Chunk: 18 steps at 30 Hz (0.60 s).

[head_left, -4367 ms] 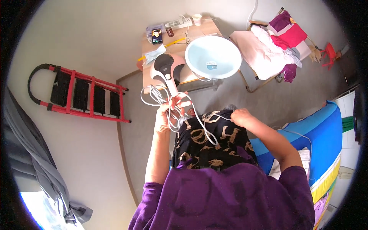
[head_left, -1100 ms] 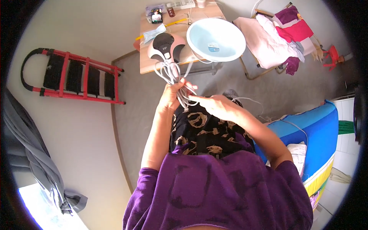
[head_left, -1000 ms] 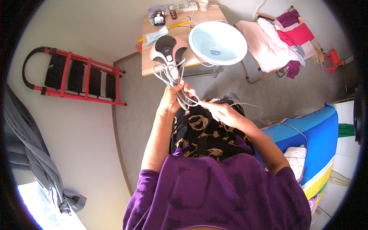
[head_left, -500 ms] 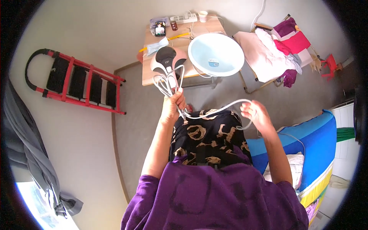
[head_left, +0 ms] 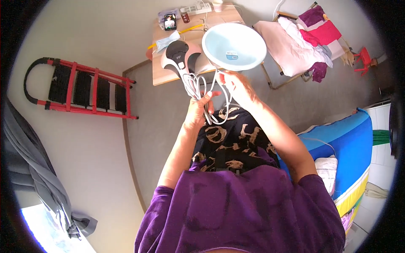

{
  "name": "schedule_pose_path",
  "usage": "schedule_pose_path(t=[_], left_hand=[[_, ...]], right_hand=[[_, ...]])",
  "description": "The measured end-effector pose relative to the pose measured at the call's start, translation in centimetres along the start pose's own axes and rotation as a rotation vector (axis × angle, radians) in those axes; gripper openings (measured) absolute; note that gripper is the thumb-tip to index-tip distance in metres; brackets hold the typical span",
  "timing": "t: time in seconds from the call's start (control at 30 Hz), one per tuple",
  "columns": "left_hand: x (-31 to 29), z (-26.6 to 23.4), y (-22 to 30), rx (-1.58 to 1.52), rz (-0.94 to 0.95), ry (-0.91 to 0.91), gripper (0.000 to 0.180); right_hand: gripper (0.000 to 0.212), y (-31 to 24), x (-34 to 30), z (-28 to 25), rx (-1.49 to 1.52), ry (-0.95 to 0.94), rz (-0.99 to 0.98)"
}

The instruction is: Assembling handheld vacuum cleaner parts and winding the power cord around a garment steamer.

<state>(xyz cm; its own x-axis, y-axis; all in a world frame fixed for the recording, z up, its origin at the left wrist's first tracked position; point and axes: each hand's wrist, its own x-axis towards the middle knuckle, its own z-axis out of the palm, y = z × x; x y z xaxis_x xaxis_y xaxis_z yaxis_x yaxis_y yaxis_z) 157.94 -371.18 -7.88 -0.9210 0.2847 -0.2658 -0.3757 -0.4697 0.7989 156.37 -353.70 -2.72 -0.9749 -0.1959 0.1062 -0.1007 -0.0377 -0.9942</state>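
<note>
A handheld mattress vacuum (head_left: pixel 179 52), black on top with a pale pink and white body, hangs in front of the table. Its white cord (head_left: pixel 195 86) is gathered in loose loops around the handle end. Closed about the bundled loops is my left hand (head_left: pixel 198 110); whether it also grips the handle is hidden by the cord. My right hand (head_left: pixel 237 87) pinches a length of cord just below the basin, to the right of the bundle. One long loop droops between the two hands, over my patterned black trousers.
On the wooden table (head_left: pixel 164 76) are a pale blue basin (head_left: pixel 234 40), phone (head_left: pixel 170 22), face mask (head_left: pixel 167 41), power strip (head_left: pixel 196 7) and paper cup (head_left: pixel 217 5). A red step ladder (head_left: pixel 84 88) leans left. Clothes (head_left: pixel 291 50) cover a chair; a blue mattress (head_left: pixel 341 147) lies right.
My right hand has moved left and up with the cord, from out at the side to near my left hand. The free length now hangs as a loop beside the bundle.
</note>
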Motion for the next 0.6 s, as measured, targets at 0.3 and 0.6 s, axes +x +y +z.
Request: schedule_pose_path(t=[0.3, 0.6], left_hand=[[-0.3, 0.0, -1.7, -0.067, -0.062, -0.051, 0.022], [-0.8, 0.7, 1.2, 0.140, -0.094, 0.020, 0.011]], right_hand=[[0.032, 2.5, 0.4, 5.2, 0.412, 0.172, 0.125], [0.027, 1.7, 0.4, 4.2, -0.093, 0.177, -0.001]])
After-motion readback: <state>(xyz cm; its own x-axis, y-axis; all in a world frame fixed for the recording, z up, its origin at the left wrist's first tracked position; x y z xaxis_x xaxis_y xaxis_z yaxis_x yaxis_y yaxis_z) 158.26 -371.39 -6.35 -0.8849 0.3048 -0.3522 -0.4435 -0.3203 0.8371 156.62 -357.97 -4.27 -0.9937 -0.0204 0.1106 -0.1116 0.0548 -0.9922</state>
